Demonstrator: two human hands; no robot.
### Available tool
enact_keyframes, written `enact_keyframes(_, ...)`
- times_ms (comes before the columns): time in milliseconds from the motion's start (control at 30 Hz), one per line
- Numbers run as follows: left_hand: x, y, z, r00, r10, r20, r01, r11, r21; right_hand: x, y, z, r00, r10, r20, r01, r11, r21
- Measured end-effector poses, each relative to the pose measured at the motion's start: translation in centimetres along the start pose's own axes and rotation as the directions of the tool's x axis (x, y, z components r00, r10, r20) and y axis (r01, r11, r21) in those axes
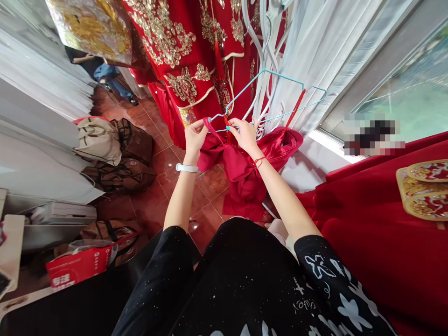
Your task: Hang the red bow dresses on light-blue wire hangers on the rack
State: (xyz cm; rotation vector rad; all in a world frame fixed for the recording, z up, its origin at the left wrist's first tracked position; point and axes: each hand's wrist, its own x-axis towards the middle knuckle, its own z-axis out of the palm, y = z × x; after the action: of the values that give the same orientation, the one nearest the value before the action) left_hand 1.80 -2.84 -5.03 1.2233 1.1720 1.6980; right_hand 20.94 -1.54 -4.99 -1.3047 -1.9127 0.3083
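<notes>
A light blue wire hanger (282,74) hangs by its hook from a white metal rack (257,51). From it droops a red dress (241,170), with a thin red hanging loop (297,108) over the hanger's right part. My left hand (195,139) is closed at the hanger's left end, fingers pinched on a dark red dress strap (213,129). Beside it, my right hand (244,135) pinches a second thin red loop (226,120) at the hanger's lower bar. The fingertips partly hide both grips.
Red garments with gold beading (185,84) hang just behind the hanger. White curtains (308,51) and a window lie to the right, above more red cloth (364,186). Brown bags (131,172) and a cream bag (98,137) sit on the tiled floor at left. A person's legs (112,79) show farther back.
</notes>
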Motion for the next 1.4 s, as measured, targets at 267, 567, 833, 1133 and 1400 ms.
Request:
enact_keyframes(267,2.2,1.6,3.5,0.913,0.254,0.320,-0.359,0.872,0.333,-0.2,0.1,-0.3,1.000,0.011,0.002,-0.011,1.000,-0.008)
enact_keyframes(567,0.8,-0.5,3.3,0.888,0.304,0.344,-0.453,0.704,0.547,-0.2,0.7,-1.0,0.998,-0.034,-0.052,0.045,0.974,0.223)
enact_keyframes(833,2.4,-1.5,2.7,0.888,0.306,0.343,-0.453,0.713,0.536,-5.1,10.0,-10.2,0.792,0.364,-0.490,-0.336,0.930,0.147)
enact_keyframes(1133,2.8,-1.4,3.3,0.903,0.288,0.317,-0.426,0.680,0.596,-9.4,16.1,-14.5,0.785,0.593,-0.178,-0.615,0.779,-0.122)
enact_keyframes(1400,4.0,-1.3,3.0,0.903,0.282,0.325,-0.426,0.696,0.579,-8.0,16.0,-18.0,0.769,0.637,-0.055,-0.406,0.553,0.728)
